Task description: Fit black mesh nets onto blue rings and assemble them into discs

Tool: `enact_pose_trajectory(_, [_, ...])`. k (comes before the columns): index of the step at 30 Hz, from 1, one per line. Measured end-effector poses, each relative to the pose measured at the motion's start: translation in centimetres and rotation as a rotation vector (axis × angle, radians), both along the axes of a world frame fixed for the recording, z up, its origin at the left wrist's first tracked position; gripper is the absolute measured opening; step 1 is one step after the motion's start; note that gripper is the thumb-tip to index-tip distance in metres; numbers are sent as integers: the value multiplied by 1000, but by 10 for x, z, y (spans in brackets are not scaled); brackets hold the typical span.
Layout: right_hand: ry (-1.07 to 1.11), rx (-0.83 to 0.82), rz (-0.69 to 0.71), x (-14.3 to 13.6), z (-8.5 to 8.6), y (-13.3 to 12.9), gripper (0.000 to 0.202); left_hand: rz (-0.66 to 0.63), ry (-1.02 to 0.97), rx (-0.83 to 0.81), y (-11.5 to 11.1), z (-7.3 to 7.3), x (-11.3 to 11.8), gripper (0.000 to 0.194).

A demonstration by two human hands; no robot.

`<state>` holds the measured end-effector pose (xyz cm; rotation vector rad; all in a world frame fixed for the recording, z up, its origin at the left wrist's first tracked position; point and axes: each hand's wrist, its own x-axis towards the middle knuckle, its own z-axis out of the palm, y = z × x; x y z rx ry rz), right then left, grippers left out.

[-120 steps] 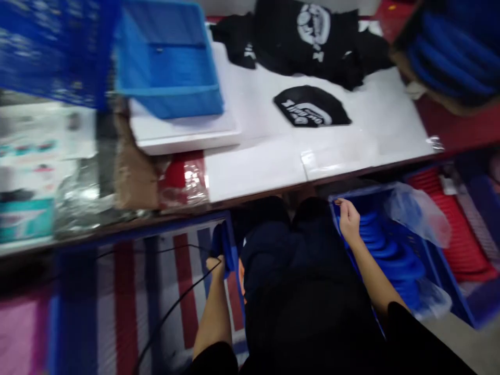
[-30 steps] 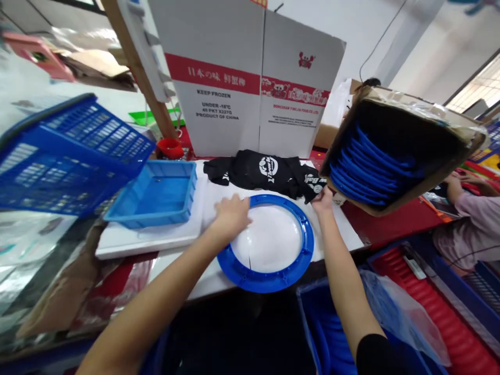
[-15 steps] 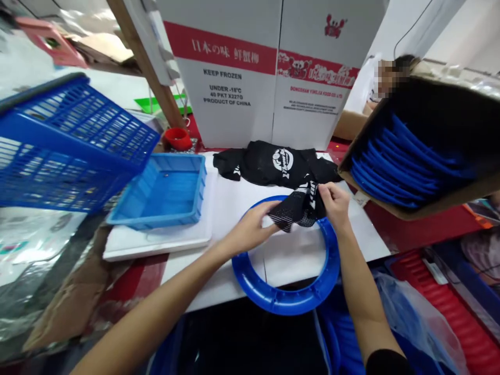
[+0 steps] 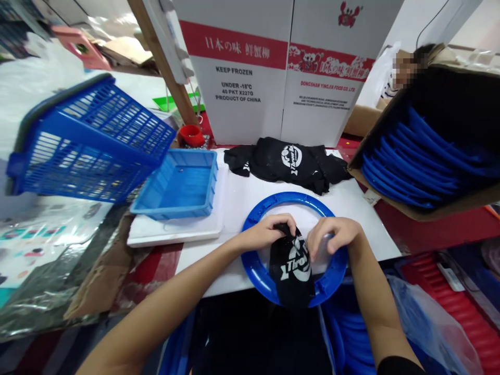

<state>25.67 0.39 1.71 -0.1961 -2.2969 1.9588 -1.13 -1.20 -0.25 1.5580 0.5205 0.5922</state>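
Note:
A blue plastic ring [image 4: 255,273] lies on the white work surface in front of me. Across its opening and near rim hangs a black printed cloth piece [image 4: 289,289] with white lettering. My left hand [image 4: 269,232] pinches the upper end of this cloth between thumb and fingers. Beside the cloth's right edge is my right hand [image 4: 336,234], its fingers bent and the thumb apart from them; whether the fingertips touch the fabric I cannot tell. Behind the ring lies a pile of similar black cloth pieces [image 4: 269,161].
A tall white carton [image 4: 242,120] stands at the back. At left are a light blue tray [image 4: 175,187] and a tilted blue basket [image 4: 97,140]. On the right, a cardboard box [image 4: 359,179] holds several blue rings [image 4: 414,166]. A person's partly hidden figure [image 4: 386,88] appears behind it.
The black cloth has come down toward me, now draped over the ring's opening and near rim with its print showing. My right hand has let go of its edge. The view has shifted slightly.

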Motion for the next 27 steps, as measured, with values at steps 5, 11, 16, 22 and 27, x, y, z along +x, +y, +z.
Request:
enact_pose_trajectory(5, [47, 38, -641, -16, -12, -6, 47, 100, -69, 244, -8, -7, 0, 18])
enact_pose_trajectory(11, [4, 16, -676, -38, -21, -2, 52, 121, 238, 788, -2, -25, -11, 68])
enact_pose_trajectory(16, [92, 125, -826, -31, -21, -7, 46, 302, 202, 887, -7, -37, -4, 60])
enact_pose_trajectory(22, [299, 163, -704, -15, -11, -20, 45, 489, 256, 470, 9, -21, -3, 33])
enact_pose_trajectory(27, [246, 107, -712, -6, -10, -18, 43, 317, 80, 0, 10, 1, -14, 26])
